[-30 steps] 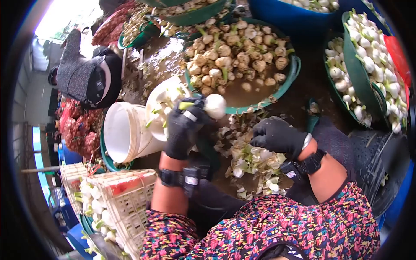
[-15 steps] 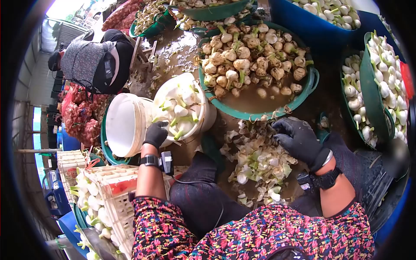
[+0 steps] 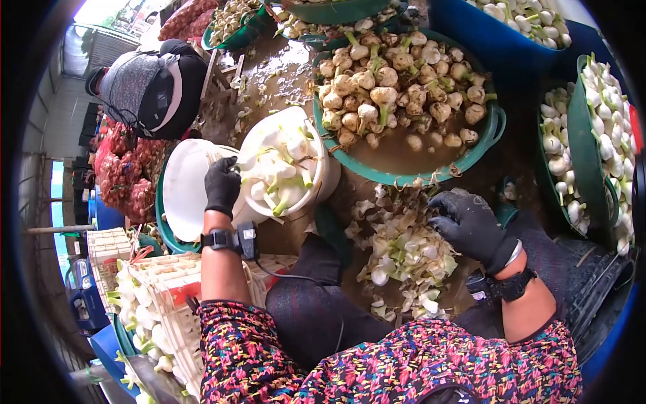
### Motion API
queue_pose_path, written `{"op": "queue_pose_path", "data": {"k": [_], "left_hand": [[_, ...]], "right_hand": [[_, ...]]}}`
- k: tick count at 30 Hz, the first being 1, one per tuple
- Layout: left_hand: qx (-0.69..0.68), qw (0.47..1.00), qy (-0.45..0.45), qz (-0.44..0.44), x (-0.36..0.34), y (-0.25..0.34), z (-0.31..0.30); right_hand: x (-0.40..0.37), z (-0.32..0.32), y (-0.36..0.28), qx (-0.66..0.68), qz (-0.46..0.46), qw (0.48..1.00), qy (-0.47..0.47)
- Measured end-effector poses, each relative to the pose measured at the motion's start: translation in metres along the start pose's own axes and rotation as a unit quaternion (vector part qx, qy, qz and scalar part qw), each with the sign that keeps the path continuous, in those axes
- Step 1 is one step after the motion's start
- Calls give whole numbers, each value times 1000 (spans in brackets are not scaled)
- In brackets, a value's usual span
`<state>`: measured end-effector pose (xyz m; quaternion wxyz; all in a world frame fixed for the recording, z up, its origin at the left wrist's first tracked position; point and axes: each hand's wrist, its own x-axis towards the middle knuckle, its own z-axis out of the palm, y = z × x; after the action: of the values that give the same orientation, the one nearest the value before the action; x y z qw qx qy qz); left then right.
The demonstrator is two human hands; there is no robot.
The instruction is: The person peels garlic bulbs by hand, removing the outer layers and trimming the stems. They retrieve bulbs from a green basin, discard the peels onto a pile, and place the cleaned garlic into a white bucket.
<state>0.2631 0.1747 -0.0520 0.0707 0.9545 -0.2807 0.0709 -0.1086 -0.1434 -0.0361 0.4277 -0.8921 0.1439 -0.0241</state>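
My left hand (image 3: 223, 183), in a black glove, is held with its fingers curled in beside the rim of a white bucket (image 3: 321, 182). Whatever it may hold is hidden. Peeled white onion-like bulbs (image 3: 286, 161) with green stem stubs fill that bucket. An overlapping white bucket (image 3: 185, 188) lies behind the hand to the left. My right hand (image 3: 471, 225), also gloved, hovers over a heap of peelings (image 3: 410, 259) with bent fingers; I cannot make out anything in its grasp. In front stands a green tub (image 3: 397, 179) of unpeeled brownish bulbs (image 3: 404, 87) in murky water.
Green baskets (image 3: 592, 148) of white bulbs stand at right, a blue tub (image 3: 464, 34) behind. A pale plastic crate (image 3: 182, 289) with bulbs is at lower left. Red mesh sacks (image 3: 124, 168) lie near a bent-over person (image 3: 151, 87). The floor (image 3: 279, 77) is wet and littered.
My left hand has moved left and away from me, off the filled bucket's near rim. My right hand has shifted slightly, still over the peelings. The view has tilted a little.
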Motion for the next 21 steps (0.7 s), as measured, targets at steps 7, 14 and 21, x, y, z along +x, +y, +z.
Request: {"op": "queue_pose_path", "data": {"k": [7,14,21], "left_hand": [[-84,970,-199,-114,-48,-8,19],[-182,965,-175,75,28,52,49],[-43,973,-218,-61,57,-4,46]], "right_hand": [[-1,10,1,-9,-14,1000,-12],[5,10,-4,-33,3,999,-31],[4,5,1,-34,-11,999,-11]]}}
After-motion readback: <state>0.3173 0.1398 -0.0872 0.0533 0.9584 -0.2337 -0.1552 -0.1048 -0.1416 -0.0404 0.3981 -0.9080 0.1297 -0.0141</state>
